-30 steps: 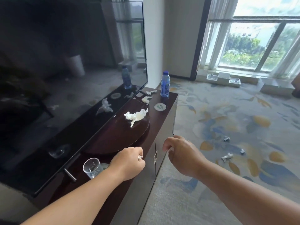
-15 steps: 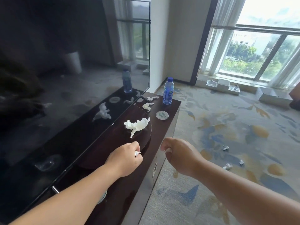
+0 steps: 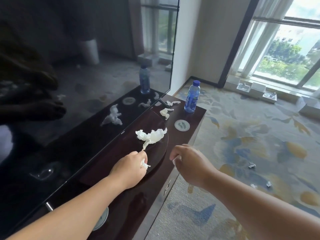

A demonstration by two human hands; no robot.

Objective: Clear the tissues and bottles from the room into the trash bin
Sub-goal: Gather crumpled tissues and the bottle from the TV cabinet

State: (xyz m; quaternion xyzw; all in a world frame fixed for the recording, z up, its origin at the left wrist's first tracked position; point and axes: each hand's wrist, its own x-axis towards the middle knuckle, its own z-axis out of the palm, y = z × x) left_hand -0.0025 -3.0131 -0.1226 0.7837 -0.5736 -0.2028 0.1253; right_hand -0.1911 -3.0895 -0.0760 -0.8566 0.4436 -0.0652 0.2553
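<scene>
Large tissue (image 3: pixel 152 135): crumpled, lying on the round dark plate (image 3: pixel 160 149) near the middle of the cabinet (image 3: pixel 196 116) top. Its twisted tail runs toward the cabinet's near end.
Tail and fingers: the tail's tip meets the thumb and forefinger of the left hand (image 3: pixel 131 168). I cannot tell whether they pinch it or only touch it.
Small wad (image 3: pixel 145 164): tucked under the left hand's curled lower fingers (image 3: pixel 141 159), sticking out on their right side just above the plate.
Left hand: reaches over the cabinet top from its near end, knuckles up, fingers drawn together around the wad.
Right hand (image 3: pixel 188 163): hangs over the cabinet's right front edge, well clear of the large tissue. Its fingers are curled in and grip a white scrap (image 3: pixel 174 161) that peeks out beneath them.
Smaller tissues: one (image 3: pixel 166 113) lies farther along the cabinet top. Another (image 3: pixel 172 102) is near the cabinet's far end.
Bottle (image 3: pixel 192 99): upright with a blue cap, at the cabinet's far right corner.
Coaster (image 3: pixel 182 125): flat on the cabinet top, on its right side between the bottle and the large tissue.
Floor tissues: three scraps (image 3: pixel 252 165) (image 3: pixel 269 184) (image 3: pixel 253 185) on the carpet (image 3: pixel 242 135), well apart from the cabinet's right side.
Television (image 3: pixel 86 84): stands along the cabinet's left side, its dark screen mirroring the bottle and tissues.
</scene>
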